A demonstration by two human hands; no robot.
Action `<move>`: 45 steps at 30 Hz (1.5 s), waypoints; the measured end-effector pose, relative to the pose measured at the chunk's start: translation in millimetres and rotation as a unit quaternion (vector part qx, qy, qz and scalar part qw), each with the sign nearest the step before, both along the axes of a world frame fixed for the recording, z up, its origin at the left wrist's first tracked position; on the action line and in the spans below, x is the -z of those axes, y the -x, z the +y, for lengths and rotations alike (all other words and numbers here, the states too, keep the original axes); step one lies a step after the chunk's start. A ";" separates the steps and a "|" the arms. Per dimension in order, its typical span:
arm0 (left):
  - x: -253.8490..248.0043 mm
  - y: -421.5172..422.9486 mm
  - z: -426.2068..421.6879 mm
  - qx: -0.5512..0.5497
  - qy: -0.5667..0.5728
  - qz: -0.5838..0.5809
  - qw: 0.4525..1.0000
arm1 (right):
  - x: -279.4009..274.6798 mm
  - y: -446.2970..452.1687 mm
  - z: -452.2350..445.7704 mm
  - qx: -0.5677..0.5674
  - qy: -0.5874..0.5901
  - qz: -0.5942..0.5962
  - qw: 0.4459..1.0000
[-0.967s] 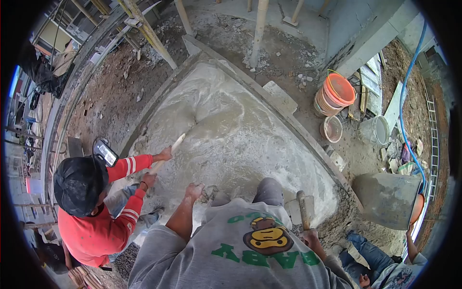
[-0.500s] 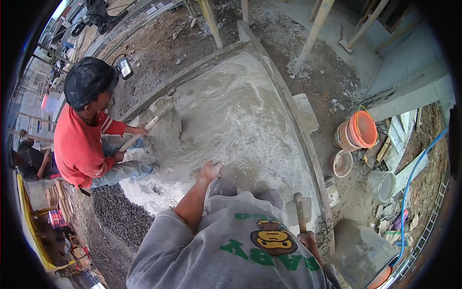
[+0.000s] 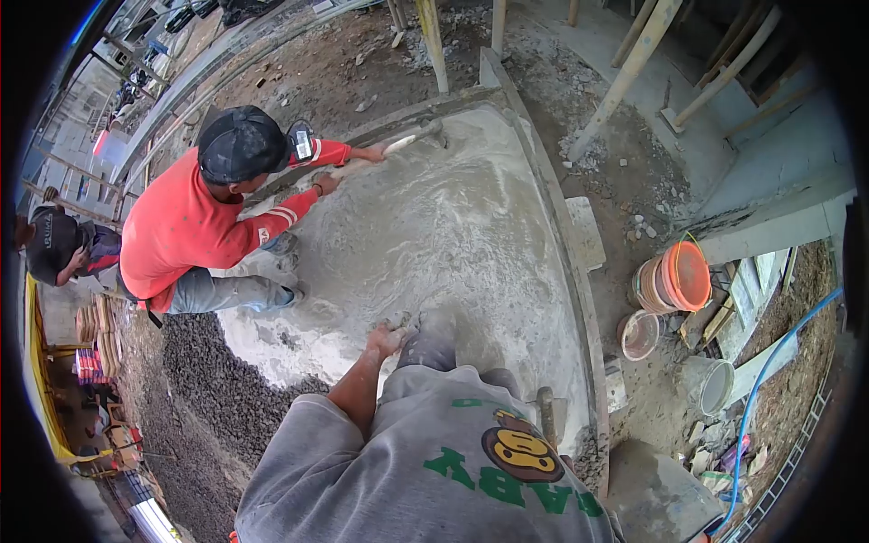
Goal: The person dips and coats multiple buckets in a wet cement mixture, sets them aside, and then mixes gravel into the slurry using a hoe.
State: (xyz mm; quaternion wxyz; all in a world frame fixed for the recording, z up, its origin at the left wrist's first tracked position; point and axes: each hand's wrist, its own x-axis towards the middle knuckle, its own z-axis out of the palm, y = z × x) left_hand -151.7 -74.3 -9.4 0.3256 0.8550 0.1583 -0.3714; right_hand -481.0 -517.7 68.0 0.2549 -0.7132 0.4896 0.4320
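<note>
My left hand point(image 3: 386, 338) reaches forward over the wet concrete point(image 3: 507, 244), beside my grey trouser leg point(image 3: 433, 348). Its fingers are curled and smeared with grey; whatever they may hold is too small to name. At my right side, a wooden handle point(image 3: 547, 414) stands up in front of a flat grey blade point(image 3: 558, 419), close to the form's edge. My right hand is hidden behind my grey shirt point(image 3: 389, 471). Across the mix, a co-worker in a red top point(image 3: 190, 240) bends forward, both hands on a long-handled tool point(image 3: 407, 142) whose head is in the concrete.
A raised border point(image 3: 579, 299) edges the concrete on the right. Beyond it stand orange buckets point(image 3: 685, 276), a pale bucket point(image 3: 720, 385) and a blue hose point(image 3: 765, 371). Gravel point(image 3: 217, 385) lies at left. Wooden props point(image 3: 625, 81) rise at the back. Another person point(image 3: 68, 244) is at far left.
The co-worker has leaned forward and moved the tool toward the far corner. My left hand has shifted slightly left and down. My right hand, seen earlier on the wooden handle, is now hidden.
</note>
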 end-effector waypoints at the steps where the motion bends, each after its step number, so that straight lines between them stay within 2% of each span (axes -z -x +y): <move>1: -5.2 -6.3 -4.1 -0.009 0.017 0.000 1.000 | 0.8 -0.2 1.3 0.001 0.000 -0.001 1.000; 3: -29.6 -23.5 -16.8 -0.023 0.049 0.000 0.999 | 0.8 2.2 4.9 0.005 0.003 -0.005 1.000; 6: -31.3 -48.0 -21.9 0.002 0.049 0.023 0.999 | -2.2 6.4 10.5 0.015 0.006 -0.008 1.000; 12: -50.3 -83.0 -36.5 0.027 0.049 -0.022 0.998 | -7.2 16.1 25.2 0.040 0.018 -0.012 0.999; 14: -52.6 -90.8 -39.5 0.020 0.071 0.007 0.997 | -10.1 18.1 32.2 0.051 0.021 -0.013 0.998; 18: -36.0 -107.7 -32.1 0.058 0.086 0.037 0.994 | -18.0 10.8 54.3 0.081 0.032 -0.015 0.996; 21: -28.6 -121.9 -20.1 0.012 0.146 0.065 0.987 | -26.9 4.1 82.1 0.114 0.044 -0.019 0.992; 24: 4.3 -138.7 4.4 0.048 0.107 0.028 0.993 | -41.9 -3.9 118.5 0.155 0.057 -0.027 0.986; 26: 13.1 -152.4 7.2 -0.003 0.121 0.085 0.989 | -50.7 -8.9 142.7 0.182 0.074 -0.038 0.980; 27: 16.2 -158.7 8.7 0.011 0.113 0.080 0.990 | -51.8 -7.1 153.8 0.192 0.080 -0.041 0.977; 30: 7.6 -178.3 4.7 0.032 0.100 0.075 0.992 | -20.4 22.2 178.1 0.182 0.097 -0.060 0.977; 31: 3.3 -184.4 4.0 0.035 0.094 0.073 0.992 | -15.2 23.7 183.7 0.182 0.067 -0.060 0.979; 34: 0.1 -195.3 -3.0 0.032 0.107 0.084 0.990 | -14.1 20.2 198.6 0.192 0.031 -0.008 0.981; 36: 10.6 -201.9 1.9 0.047 0.092 0.108 0.989 | -28.3 0.8 207.6 0.215 -0.004 0.115 0.970; 37: 15.8 -200.0 0.0 0.054 0.086 0.123 0.987 | -20.3 8.9 207.9 0.265 -0.026 0.135 0.954; 38: 12.7 -197.3 -6.2 0.053 0.091 0.138 0.985 | -58.5 -16.5 203.0 0.277 -0.020 0.117 0.953; 39: 4.7 -198.8 -14.5 0.051 0.098 0.149 0.983 | -71.1 -24.6 198.7 0.277 -0.012 0.117 0.954; 45: -7.2 -209.6 -46.5 0.063 0.079 0.168 0.981 | -70.2 -16.8 166.6 0.243 0.032 0.120 0.962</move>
